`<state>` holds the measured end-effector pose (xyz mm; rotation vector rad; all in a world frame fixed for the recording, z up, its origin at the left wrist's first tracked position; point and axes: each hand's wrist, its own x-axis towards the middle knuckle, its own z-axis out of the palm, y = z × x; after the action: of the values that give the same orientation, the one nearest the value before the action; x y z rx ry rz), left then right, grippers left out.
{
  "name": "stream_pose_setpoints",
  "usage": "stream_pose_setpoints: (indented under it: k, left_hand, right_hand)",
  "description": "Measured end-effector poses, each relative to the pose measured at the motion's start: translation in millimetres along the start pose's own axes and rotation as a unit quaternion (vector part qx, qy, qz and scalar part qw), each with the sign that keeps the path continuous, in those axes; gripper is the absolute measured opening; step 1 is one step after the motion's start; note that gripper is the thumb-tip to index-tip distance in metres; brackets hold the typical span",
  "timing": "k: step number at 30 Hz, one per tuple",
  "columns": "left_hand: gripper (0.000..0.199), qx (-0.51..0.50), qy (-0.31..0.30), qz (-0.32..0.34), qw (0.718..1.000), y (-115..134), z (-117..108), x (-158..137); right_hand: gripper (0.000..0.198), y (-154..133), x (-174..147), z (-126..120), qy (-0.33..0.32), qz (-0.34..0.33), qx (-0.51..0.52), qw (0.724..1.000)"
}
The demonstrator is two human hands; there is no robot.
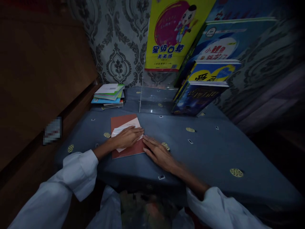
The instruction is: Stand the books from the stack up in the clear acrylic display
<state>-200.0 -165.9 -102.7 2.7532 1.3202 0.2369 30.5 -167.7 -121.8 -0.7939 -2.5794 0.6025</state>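
Note:
A reddish-brown book (124, 120) lies flat near the front left of the cloth-covered table. A white label-like paper (132, 123) with faint print runs slantwise across its cover. My left hand (128, 136) rests flat on the cover, over the paper, with the fingers stretched to the right, and hides part of it. At the book's right edge is my right hand (158, 152), its fingers extended and the fingertips touching that edge. Neither hand grasps anything.
Several stacked books (108, 95) lie at the back left. A clear acrylic stand (154, 106) with upright books (197, 98) is at the back right. A wooden cabinet (43, 70) borders the table's left side. The dark blue tablecloth (202, 152) has yellow printed patterns.

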Motion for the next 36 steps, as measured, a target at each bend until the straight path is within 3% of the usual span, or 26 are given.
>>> stream_pose_setpoints:
  k: [14, 25, 36]
  left_hand:
    - [0.042, -0.021, 0.000, 0.024, 0.999, 41.6, 3.7, -22.1]
    - [0.042, 0.029, 0.026, 0.006, 0.999, 73.5, 11.6, -36.2]
    - [0.045, 0.067, 0.056, -0.055, 0.995, 84.5, 21.6, -88.3]
  right_hand:
    - [0.045, -10.9, -41.8, 6.3, 0.056, -0.041, -0.037, 0.997]
    - [0.045, -15.0, -57.4, 5.8, 0.052, -0.034, -0.051, 0.997]
    - [0.045, -10.2, -56.7, 9.0, 0.055, -0.054, -0.069, 0.995]
